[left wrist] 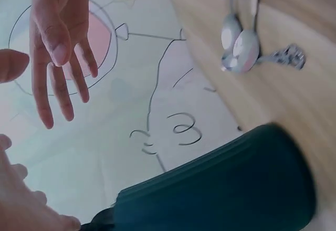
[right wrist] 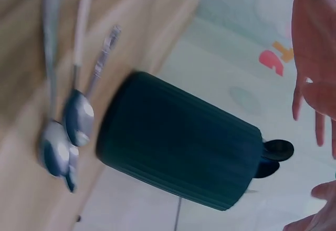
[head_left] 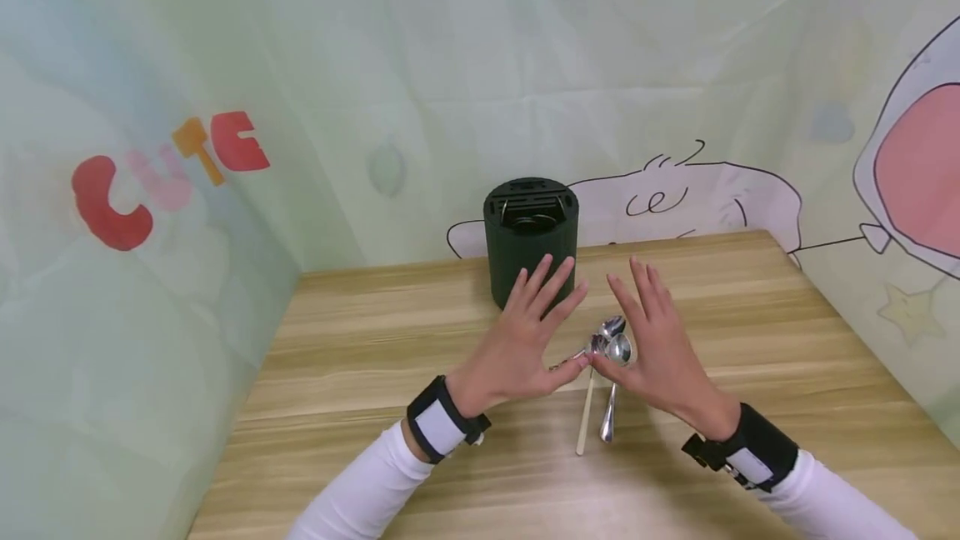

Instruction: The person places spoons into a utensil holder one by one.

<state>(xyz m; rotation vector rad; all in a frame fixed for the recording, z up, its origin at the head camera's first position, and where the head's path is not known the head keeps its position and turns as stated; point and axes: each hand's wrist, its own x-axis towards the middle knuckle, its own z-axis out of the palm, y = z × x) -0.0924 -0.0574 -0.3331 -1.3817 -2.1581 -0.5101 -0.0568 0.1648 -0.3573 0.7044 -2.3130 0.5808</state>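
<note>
A wood-grain tabletop (head_left: 360, 357) sits boxed in by pale cartoon-printed cloth walls (head_left: 150, 190), a dark green holder (head_left: 529, 240) at its far middle. Three spoons (head_left: 609, 365) lie just near of it — bowls far, handles running toward the near edge. Left hand (head_left: 525, 340) and right hand (head_left: 652, 344) hover over them, fingers spread straight, holding nothing

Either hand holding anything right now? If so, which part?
Nothing held. Left hand and right hand hover open, fingers spread, above the spoons lying on the table before the dark holder.
</note>
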